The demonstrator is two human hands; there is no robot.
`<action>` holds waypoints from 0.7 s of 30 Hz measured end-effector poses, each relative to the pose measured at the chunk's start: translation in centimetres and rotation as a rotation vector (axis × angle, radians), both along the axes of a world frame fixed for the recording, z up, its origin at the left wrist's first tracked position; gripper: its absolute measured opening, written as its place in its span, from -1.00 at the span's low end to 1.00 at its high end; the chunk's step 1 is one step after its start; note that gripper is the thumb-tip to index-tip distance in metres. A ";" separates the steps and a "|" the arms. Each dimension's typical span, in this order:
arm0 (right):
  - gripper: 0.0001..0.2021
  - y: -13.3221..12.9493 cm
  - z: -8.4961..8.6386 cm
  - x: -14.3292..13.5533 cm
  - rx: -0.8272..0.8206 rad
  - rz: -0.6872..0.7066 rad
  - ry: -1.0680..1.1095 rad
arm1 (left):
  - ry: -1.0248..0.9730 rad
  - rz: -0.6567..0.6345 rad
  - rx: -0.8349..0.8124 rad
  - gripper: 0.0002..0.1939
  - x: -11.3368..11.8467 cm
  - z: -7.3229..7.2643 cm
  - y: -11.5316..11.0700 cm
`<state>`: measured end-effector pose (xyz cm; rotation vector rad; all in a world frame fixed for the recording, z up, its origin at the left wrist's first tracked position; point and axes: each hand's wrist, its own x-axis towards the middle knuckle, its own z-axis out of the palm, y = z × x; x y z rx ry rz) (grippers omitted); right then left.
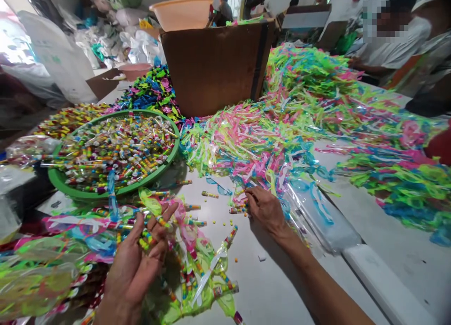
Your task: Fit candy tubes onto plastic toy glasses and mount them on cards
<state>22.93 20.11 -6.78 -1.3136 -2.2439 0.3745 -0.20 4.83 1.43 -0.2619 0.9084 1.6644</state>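
Observation:
My left hand [144,254] is turned palm up, with its fingers part-curled round a clear tube of coloured candy [147,239]. A yellow-green plastic piece [151,203] lies at its fingertips. My right hand [266,208] is closed in a pinch at the near edge of the plastic heap; what its fingertips hold is too small to make out. Just below those fingertips lie candy tubes [238,210]. Between the hands, another candy tube [210,194] and several loose candy beads [223,223] rest on the white table [268,287].
A green basket [172,158] full of candy tubes stands at the left. Behind is a brown cardboard box [214,69] with an orange basin [183,14] on it. Coloured plastic pieces [239,132] spread across the back. A clear-wrapped white pack [324,217] lies at right. A person [394,48] sits beyond.

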 end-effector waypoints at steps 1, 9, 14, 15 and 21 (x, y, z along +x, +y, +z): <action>-0.77 0.5 0.1 -0.7 -0.005 0.008 -0.052 | 0.004 0.055 -0.012 -0.66 -0.1 0.1 0.0; -0.91 1.9 0.7 -6.5 -0.031 0.039 -0.401 | -0.041 0.049 -0.305 -0.67 2.2 1.4 -2.2; -0.93 1.2 0.3 -9.1 -0.064 0.037 -0.507 | -0.066 -0.052 -0.242 -0.67 2.4 1.6 -3.3; -0.94 1.2 0.3 -9.4 -0.067 0.036 -0.512 | -0.045 -0.087 -0.243 -0.69 2.6 1.4 -3.7; -0.93 1.4 1.2 -8.2 -0.072 -0.012 -0.467 | 0.315 -0.194 -0.126 -0.58 5.1 -1.4 -6.6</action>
